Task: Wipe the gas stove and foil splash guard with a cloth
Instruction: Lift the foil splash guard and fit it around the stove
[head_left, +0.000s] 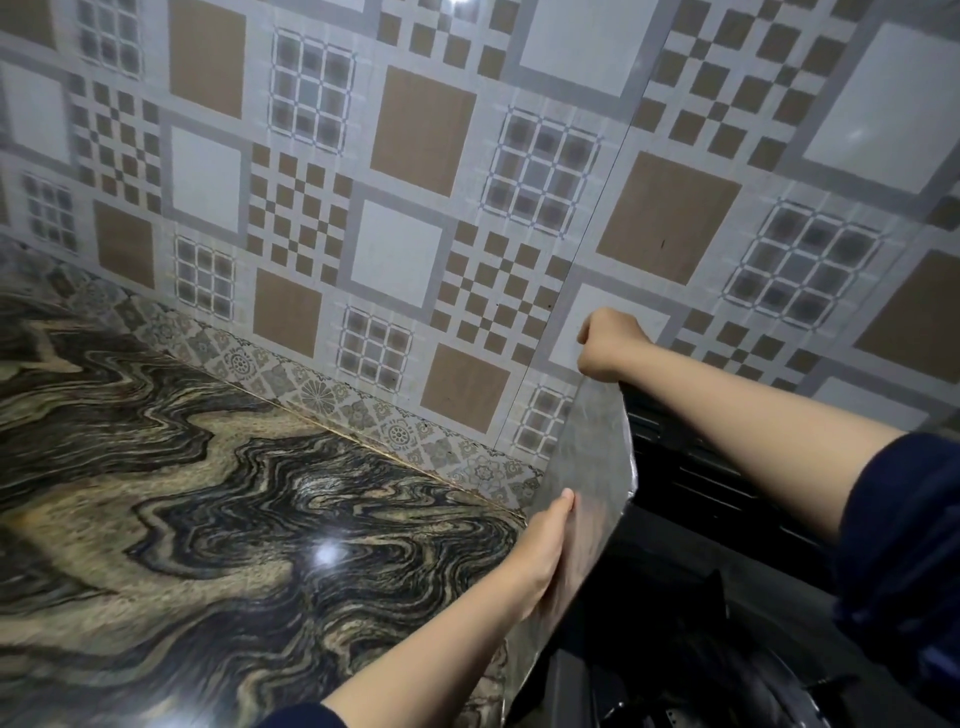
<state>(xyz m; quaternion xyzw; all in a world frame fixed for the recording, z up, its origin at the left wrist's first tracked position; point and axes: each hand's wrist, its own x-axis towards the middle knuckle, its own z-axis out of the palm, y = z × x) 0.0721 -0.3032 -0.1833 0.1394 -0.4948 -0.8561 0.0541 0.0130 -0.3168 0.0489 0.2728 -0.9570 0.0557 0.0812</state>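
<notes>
L hand (545, 551) flat on foil guard (592, 447), R hand (608, 343) fisted at top edge.

Foil splash guard (582, 467): thin silver sheet, reflective and creased, standing near upright on edge along the stove's left side
Guard top: reaches up to the tiled wall, curling slightly rightward over the stove
Guard lower part: bowed, running down toward the near edge of the counter
Gas stove (691, 597): black body, immediately right of the guard, largely in shadow
Stove detail: dark ribbed rear section visible; burner parts at lower right indistinct
Cloth: cannot be made out
</notes>
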